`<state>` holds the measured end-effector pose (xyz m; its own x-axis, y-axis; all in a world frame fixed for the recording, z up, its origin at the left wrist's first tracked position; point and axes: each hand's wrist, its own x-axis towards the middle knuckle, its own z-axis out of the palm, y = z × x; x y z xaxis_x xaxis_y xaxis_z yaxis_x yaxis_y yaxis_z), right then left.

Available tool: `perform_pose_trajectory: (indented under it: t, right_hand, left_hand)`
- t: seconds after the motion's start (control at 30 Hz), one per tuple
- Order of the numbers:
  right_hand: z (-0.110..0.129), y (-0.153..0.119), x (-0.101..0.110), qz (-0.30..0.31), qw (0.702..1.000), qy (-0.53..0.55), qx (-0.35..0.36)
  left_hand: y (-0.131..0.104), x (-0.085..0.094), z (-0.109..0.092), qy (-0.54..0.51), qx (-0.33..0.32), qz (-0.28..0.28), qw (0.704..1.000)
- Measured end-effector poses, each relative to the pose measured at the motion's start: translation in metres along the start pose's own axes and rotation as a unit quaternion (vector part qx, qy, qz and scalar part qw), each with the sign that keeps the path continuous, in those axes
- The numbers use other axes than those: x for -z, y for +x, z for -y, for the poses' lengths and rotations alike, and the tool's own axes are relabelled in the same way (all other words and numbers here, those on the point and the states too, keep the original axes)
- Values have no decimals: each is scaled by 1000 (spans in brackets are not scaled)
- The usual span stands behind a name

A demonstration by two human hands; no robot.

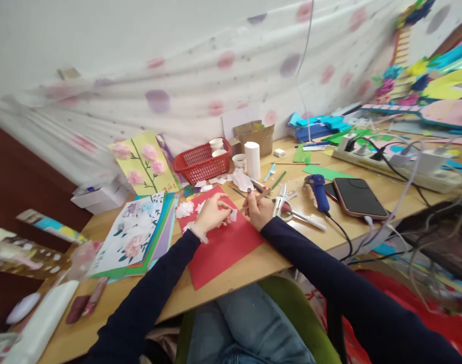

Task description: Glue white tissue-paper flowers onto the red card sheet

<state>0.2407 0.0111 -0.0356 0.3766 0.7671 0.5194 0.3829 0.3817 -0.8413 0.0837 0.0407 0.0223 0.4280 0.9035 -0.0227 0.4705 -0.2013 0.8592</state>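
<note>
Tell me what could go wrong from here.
The cord of the blue glue gun hangs over the edge of the desk; a snag could drag the gun down. The scissors lie close to the right hand, which might knock them. The thin pale piece in the left hand may crease or slip.

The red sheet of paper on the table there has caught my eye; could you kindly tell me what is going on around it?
A person sits with both hands above the red sheet. The fingers of the left hand pinch a small pale scrap, and the right hand grips a thin brown stick. White flowers lie on the far left part of the sheet. Scissors and a blue glue gun rest on the table to the right.
</note>
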Motion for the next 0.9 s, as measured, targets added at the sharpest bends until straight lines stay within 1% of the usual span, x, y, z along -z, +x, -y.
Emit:
perform_pose_trajectory:
  t: [0.03, 0.1, 0.23, 0.33, 0.5, 0.6, 0.67, 0.7, 0.73, 0.83, 0.9]
  right_hand:
    - [0, 1, 0, 7, 1000, -3, 3]
    - [-1, 2, -2, 22, 1000, -11, 8]
    - [-3, 2, -5, 47, 998, -28, 12]
    - [-5, 2, -7, 69, 997, -34, 13]
    - [-11, 3, -11, 107, 994, -33, 10]
    - [-13, 4, -12, 126, 991, -33, 7]
    - [-14, 4, -13, 138, 990, -30, 2]
    - [-14, 4, -14, 144, 989, -27, -2]
    - [-14, 3, -14, 151, 988, -22, -5]
    - [-13, 1, -14, 171, 985, -8, -17]
    - [-11, 0, -13, 180, 983, 1, -26]
  left_hand:
    - [6, -6, 3, 8, 6, -2, 1000]
    - [12, -9, 11, 26, 15, -14, 999]
    - [15, -2, 23, 58, 20, -33, 998]
    - [15, 1, 25, 73, 18, -29, 997]
    - [13, 1, 20, 89, 2, -25, 996]
    - [1, 12, 22, 95, -32, -35, 994]
    - [-14, 23, 29, 118, -58, -37, 991]
    - [-21, 28, 36, 143, -67, -33, 987]
    - [-29, 33, 43, 196, -72, -21, 978]
    - [-46, 41, 64, 323, -49, 23, 945]
    - [-51, 41, 74, 349, -47, 34, 935]
